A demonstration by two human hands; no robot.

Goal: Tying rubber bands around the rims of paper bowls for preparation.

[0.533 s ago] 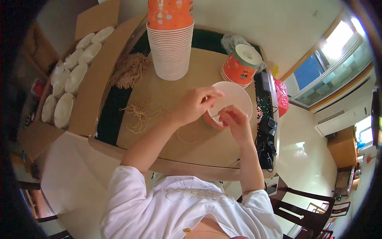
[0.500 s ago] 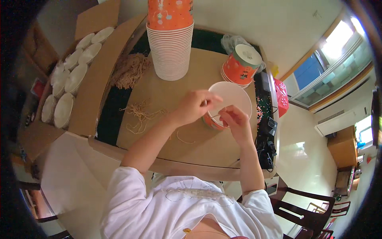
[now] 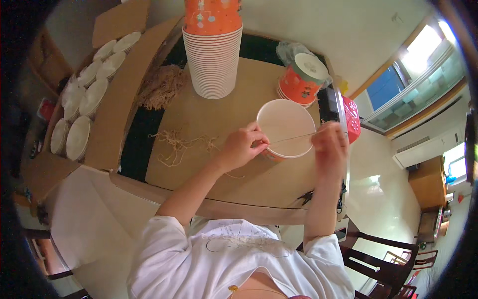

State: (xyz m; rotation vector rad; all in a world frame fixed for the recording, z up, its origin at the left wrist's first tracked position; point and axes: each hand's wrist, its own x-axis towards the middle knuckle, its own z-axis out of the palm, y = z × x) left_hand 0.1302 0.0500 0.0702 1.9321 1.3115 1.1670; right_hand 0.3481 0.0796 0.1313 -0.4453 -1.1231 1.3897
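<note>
A thin string runs nearly straight between my hands, across the near part of an open paper bucket. My left hand pinches one end between thumb and fingertips beside the bucket's left rim. Over at the right rim, my right hand is closed on the other end, its fingers smeared by motion. White inside and orange outside, the bucket stands upright on a cardboard sheet. A loose tangle of pale strings lies left of my left hand.
A tall stack of nested buckets rises at the back. More buckets stand upside down at the back right. At left are a bundle of strings and a carton of white-rimmed cups. Black cables lie by my right forearm.
My right hand has moved right, away from my left hand, and the string now spans the gap between them. My left hand has lowered a little to the bucket's left rim.
</note>
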